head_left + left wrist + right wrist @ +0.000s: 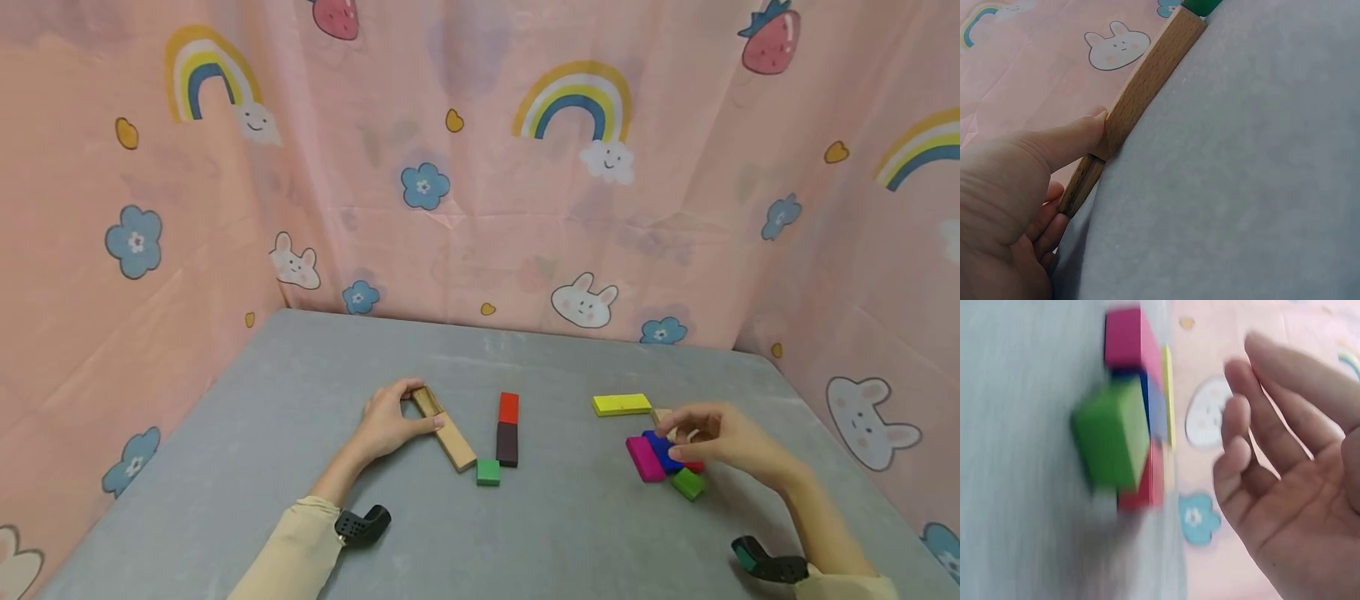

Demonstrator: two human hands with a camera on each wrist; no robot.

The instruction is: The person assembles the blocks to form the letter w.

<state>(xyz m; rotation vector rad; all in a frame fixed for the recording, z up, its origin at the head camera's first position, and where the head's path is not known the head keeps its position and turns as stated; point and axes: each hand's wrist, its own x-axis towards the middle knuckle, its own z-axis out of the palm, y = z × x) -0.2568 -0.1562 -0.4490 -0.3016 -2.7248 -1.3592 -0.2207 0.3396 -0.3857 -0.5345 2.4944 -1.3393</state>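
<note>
My left hand [386,425] holds a short brown wooden block [427,401] on the table, its fingers at the far end. The thumb lies where that block meets a longer light wooden block [456,445], as the left wrist view also shows. A green block [488,473] sits by the long block's near end, beside a dark block [507,445] and a red block [509,407] in line. Above the right-hand cluster hovers my right hand [723,437], fingers loosely bent and holding nothing. Beneath it are magenta [644,460], blue [660,450] and bright green [1110,437] blocks.
A yellow block [622,405] lies behind the cluster, near a partly hidden pale wooden block [660,414]. A red block [1141,487] shows behind the bright green one. Printed pink cloth [480,242] hangs around the back and sides of the grey table [562,533].
</note>
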